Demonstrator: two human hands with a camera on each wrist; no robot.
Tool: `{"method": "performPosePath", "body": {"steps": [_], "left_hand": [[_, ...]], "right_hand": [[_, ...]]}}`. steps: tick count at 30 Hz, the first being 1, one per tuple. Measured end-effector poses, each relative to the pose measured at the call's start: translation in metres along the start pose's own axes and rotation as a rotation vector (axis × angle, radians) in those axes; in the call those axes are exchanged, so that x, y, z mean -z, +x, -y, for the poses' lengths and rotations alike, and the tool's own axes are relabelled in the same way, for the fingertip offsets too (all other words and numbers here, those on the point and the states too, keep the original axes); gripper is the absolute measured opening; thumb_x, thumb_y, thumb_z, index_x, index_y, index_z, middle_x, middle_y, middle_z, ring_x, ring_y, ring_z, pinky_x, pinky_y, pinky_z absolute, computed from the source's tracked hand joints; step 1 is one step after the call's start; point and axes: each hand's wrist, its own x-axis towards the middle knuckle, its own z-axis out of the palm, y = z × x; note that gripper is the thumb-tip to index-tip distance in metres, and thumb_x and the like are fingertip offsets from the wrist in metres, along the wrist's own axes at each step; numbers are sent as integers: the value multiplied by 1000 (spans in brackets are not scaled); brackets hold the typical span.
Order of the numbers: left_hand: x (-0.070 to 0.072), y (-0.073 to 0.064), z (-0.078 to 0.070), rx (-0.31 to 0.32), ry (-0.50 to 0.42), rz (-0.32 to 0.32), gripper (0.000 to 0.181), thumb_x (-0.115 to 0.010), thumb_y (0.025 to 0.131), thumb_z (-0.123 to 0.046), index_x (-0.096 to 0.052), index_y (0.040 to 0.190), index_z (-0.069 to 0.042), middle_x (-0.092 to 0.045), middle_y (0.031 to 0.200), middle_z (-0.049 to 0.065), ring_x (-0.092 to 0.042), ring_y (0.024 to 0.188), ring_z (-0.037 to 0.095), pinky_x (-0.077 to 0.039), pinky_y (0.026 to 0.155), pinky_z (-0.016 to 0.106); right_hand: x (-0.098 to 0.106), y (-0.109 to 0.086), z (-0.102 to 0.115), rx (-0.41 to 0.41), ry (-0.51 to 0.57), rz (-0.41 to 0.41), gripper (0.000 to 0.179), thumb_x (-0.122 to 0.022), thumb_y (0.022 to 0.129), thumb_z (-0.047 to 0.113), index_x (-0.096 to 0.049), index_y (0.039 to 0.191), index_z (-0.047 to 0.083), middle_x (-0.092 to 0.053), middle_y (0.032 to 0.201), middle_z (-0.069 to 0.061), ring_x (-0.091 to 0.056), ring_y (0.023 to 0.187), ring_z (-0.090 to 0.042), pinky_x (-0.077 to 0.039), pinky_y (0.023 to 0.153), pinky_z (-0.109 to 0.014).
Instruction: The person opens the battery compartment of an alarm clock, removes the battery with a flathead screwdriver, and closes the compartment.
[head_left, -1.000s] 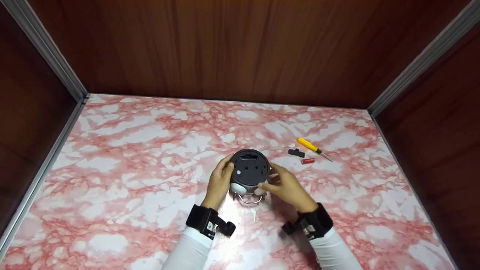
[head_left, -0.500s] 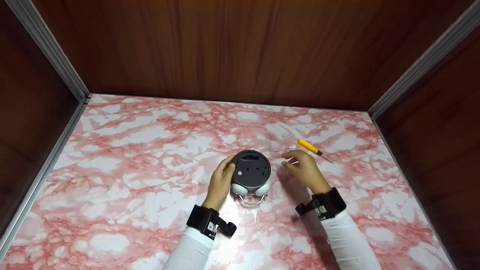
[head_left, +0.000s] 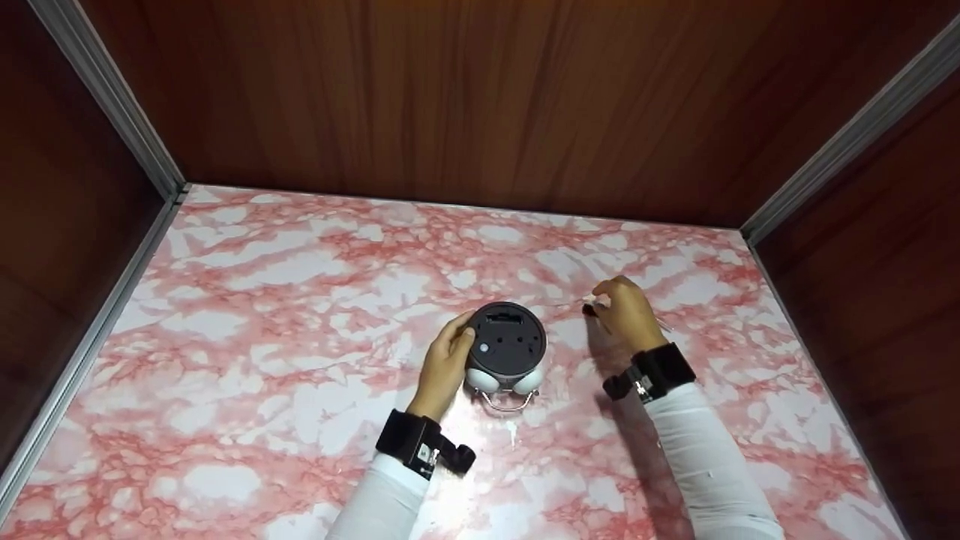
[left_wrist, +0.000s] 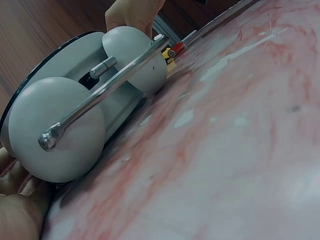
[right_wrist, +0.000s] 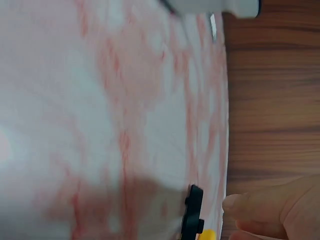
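One alarm clock (head_left: pixel 508 352), its two white bells (left_wrist: pixel 57 135) and one handle (left_wrist: pixel 105 90) towards six o'clock, was held black back up over the marbled table (head_left: pixel 285 405), gripped from eight o'clock by the left hand (head_left: pixel 442 367). Between two and three o'clock, the right hand (head_left: pixel 628 311) was poised, thumb and forefinger parted, by one black cover (right_wrist: pixel 191 217) (contact could not be told). One red battery (left_wrist: pixel 176 49) was seen near one yellow screwdriver (right_wrist: pixel 207 235).

handle (left_wrist: pixel 109 87): shiny metal | bells (left_wrist: pixel 72 147): smooth | clock back (head_left: pixel 510 354): matt plastic | wall (head_left: pixel 480 105): wood-grained
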Motion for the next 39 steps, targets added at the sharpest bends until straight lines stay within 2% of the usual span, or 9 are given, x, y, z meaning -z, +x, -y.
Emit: {"method": "performPosePath", "body": {"steps": [3, 9, 13, 16, 25, 32, 39], "left_hand": [[0, 5, 14, 6, -9, -10, 41, -50, 107, -12, -51, 145, 2, -60, 137, 22, -57, 128, 31, -42, 112, 41], [-2, 6, 20, -1, -36, -15, 41, -53, 106, -17, -53, 145, -4, -60, 139, 18, -56, 130, 27, -42, 113, 38], [-2, 5, 19, -5, -47, -2, 41, -53, 107, -20, -54, 145, -5, -60, 138, 16, -57, 129, 25, -43, 112, 36], [-2, 5, 18, -1, -62, -1, 40, -53, 107, -20, -55, 144, -6, -61, 137, 15, -57, 128, 23, -44, 111, 35], [-2, 5, 17, 10, -43, -16, 41, -52, 107, -17, -52, 145, -3, -59, 139, 19, -55, 131, 27, -41, 113, 37], [-1, 5, 10, 25, -29, -12, 40, -50, 106, -10, -51, 144, 2, -59, 139, 22, -55, 130, 31, -42, 113, 39], [-1, 6, 16, 15, -64, -23, 41, -52, 107, -16, -53, 145, -3, -59, 139, 18, -56, 130, 27, -42, 113, 38]], "right_hand": [[0, 4, -3, 0, -18, 42, 18, -71, 87, -5, -71, 103, -13, -67, 101, -28, -63, 98, -43, -53, 89, -52], [-3, 8, -9, 28, -8, 95, 10, -74, 87, -4, -74, 95, -10, -71, 94, -24, -66, 89, -39, -55, 80, -51], [-5, 8, -14, 93, -17, 98, 3, -73, 86, -7, -76, 88, -6, -73, 87, -20, -68, 84, -38, -56, 77, -51], [-5, 8, -16, 130, -18, 94, 5, -73, 85, -8, -76, 85, -5, -72, 84, -18, -69, 83, -37, -56, 77, -51], [-7, 7, -17, 134, -14, 81, 4, -74, 84, -9, -75, 85, -5, -71, 84, -18, -67, 84, -38, -56, 78, -51], [-9, 5, -17, 146, -24, 48, 7, -73, 84, -10, -75, 85, -3, -69, 84, -17, -64, 85, -36, -55, 77, -49], [-10, 2, -13, 139, -56, 27, 17, -65, 87, -15, -75, 88, -1, -68, 89, -17, -65, 87, -34, -57, 78, -45]]}}
